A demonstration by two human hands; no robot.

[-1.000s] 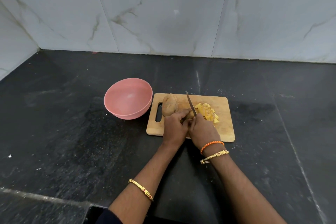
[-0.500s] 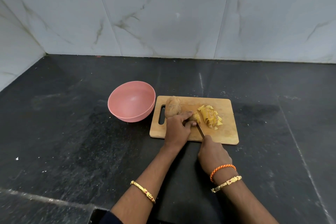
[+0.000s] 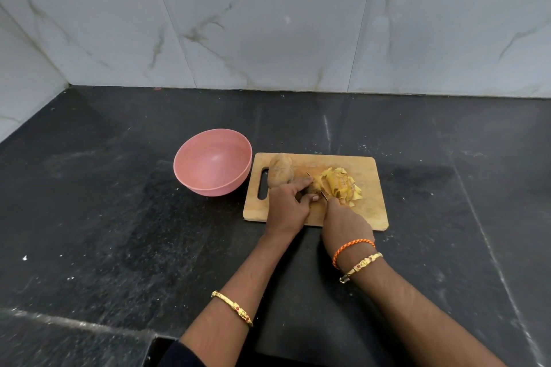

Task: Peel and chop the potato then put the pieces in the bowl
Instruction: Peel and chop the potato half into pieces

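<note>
Pink bowl (image 3: 213,161), tan wooden board (image 3: 369,211), yellow potato pieces (image 3: 341,185), black speckled counter (image 3: 119,232)

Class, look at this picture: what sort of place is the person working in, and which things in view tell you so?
Most likely a home kitchen counter. A wooden chopping board with potato pieces lies on a dark stone worktop, a pink bowl stands beside the board, and marble-look tiles line the wall behind.

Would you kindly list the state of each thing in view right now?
pink bowl: upright, nothing in it.
cutting board: flat on the counter.
whole potato: unpeeled, on the board.
potato piece: held by the left hand.
cut pieces: piled on the board.
knife: in the right hand, blade at the potato piece.
</note>
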